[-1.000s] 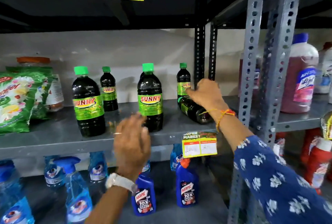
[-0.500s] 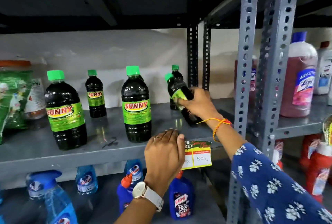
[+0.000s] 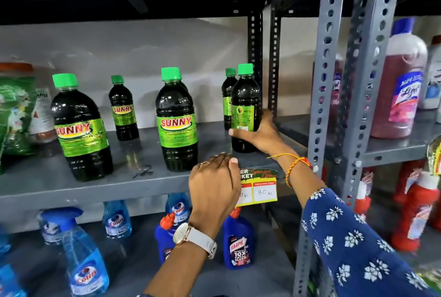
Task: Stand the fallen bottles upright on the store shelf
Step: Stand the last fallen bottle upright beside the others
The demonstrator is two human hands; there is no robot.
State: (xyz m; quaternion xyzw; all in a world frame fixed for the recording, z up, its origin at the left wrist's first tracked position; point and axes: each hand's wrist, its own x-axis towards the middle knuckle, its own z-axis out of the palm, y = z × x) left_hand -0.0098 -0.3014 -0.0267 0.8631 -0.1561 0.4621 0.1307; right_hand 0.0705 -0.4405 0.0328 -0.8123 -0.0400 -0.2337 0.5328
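Note:
My right hand (image 3: 261,134) grips a small dark bottle with a green cap (image 3: 244,101), which stands upright near the right end of the grey shelf (image 3: 47,184), its back label toward me. Another small bottle (image 3: 228,96) stands just behind it. Two large SUNNY bottles (image 3: 80,129) (image 3: 176,120) and one small SUNNY bottle (image 3: 123,109) stand upright further left. My left hand (image 3: 214,182) rests on the shelf's front edge, fingers curled, holding nothing.
A yellow price tag (image 3: 261,189) hangs on the shelf edge. Green packets (image 3: 14,115) sit at the left. Blue spray bottles (image 3: 83,261) and Harpic bottles (image 3: 238,242) fill the lower shelf. Grey perforated uprights (image 3: 327,82) divide off pink cleaner bottles (image 3: 401,82) on the right.
The small bottle lay on its side a second ago; my right hand tilted it up and it now stands upright. My left hand moved right along the shelf edge.

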